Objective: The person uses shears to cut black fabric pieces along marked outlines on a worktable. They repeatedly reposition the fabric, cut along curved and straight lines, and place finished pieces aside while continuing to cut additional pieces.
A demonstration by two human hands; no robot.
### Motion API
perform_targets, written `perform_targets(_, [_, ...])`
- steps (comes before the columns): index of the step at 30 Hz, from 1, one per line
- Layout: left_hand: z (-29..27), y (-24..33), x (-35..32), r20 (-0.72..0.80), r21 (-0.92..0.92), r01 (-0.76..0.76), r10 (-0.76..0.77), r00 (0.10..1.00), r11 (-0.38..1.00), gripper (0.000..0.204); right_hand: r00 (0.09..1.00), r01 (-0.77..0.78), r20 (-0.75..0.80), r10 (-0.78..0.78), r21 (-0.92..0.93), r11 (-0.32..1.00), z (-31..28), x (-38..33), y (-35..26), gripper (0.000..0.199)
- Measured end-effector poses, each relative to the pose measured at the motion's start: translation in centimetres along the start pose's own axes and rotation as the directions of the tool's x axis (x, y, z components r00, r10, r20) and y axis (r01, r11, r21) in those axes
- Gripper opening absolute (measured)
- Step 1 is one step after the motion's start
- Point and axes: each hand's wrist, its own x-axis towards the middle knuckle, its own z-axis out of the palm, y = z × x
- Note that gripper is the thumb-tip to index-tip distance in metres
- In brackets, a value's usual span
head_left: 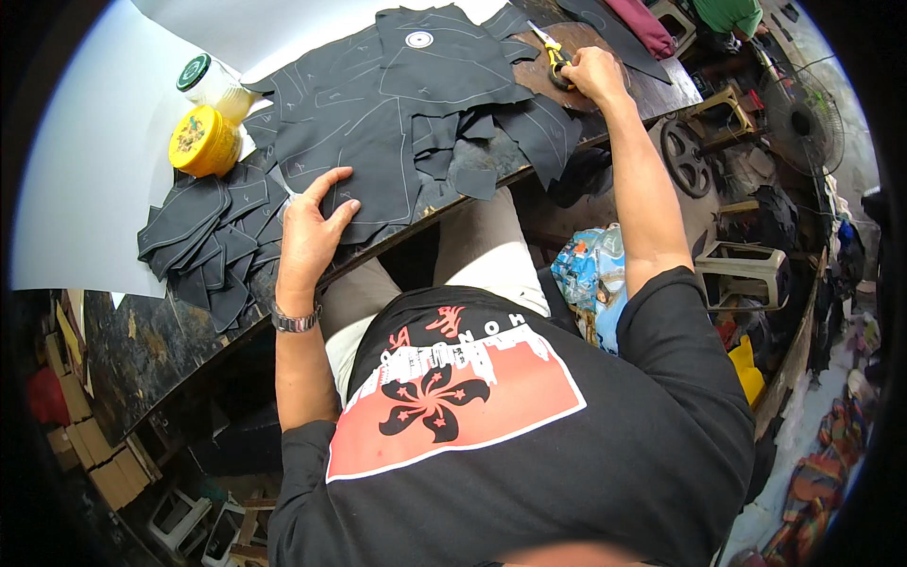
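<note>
At the far right of the table, my right hand (595, 77) is closed on the yellow and black handles of a pair of scissors (557, 68). The blades point away from me over a bare brown patch of tabletop. My left hand (316, 219) rests on the near left edge of a large black fabric sheet (364, 142) marked with pale outlines. Its thumb and index finger are spread apart, and nothing shows between them. Beside that hand lies a heap of cut black pieces (203, 231). A small round white disc (419, 40) sits on the far fabric.
A yellow-lidded jar (196, 142) and a green-lidded jar (213, 83) stand at the table's left. More black scraps (539, 132) overhang the front edge. On the floor at right are a standing fan (803, 121) and a plastic stool (744, 274). A person in green is at upper right.
</note>
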Motion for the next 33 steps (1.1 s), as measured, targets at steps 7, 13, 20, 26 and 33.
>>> perform_targets(7, [0.8, 6.0, -1.1, -0.251, 0.346, -0.296, 0.392, 0.885, 0.89, 0.053, 0.991, -0.129, 0.066, 0.114, 0.309, 0.942, -1.2, -0.4, 1.2, 0.031])
perform_targets(13, [13.2, 7.7, 0.9, 0.511, -0.424, -0.174, 0.393, 0.765, 0.889, 0.065, 0.961, -0.255, 0.216, 0.174, 0.935, 0.246, -1.4, -5.7, 3.2, 0.026])
perform_targets(20, [23.0, 8.7, 3.9, 0.512, -0.81, 0.474, 0.022, 0.859, 0.346, 0.035, 0.943, -0.242, 0.333, -0.009, 0.669, -0.703, -0.7, -16.2, 2.2, 0.022])
perform_targets(26, [19.3, 6.8, 1.9, 0.438, -0.816, 0.369, 0.057, 0.897, 0.445, 0.023, 0.867, -0.454, 0.498, -0.026, 0.767, -0.454, -1.8, -22.4, 1.7, 0.026])
perform_targets(33, [15.4, 6.6, 1.3, 0.455, -0.833, 0.378, 0.113, 0.883, 0.403, 0.021, 0.849, -0.478, 0.526, -0.058, 0.715, -0.51, -1.3, -24.4, -3.0, 0.029])
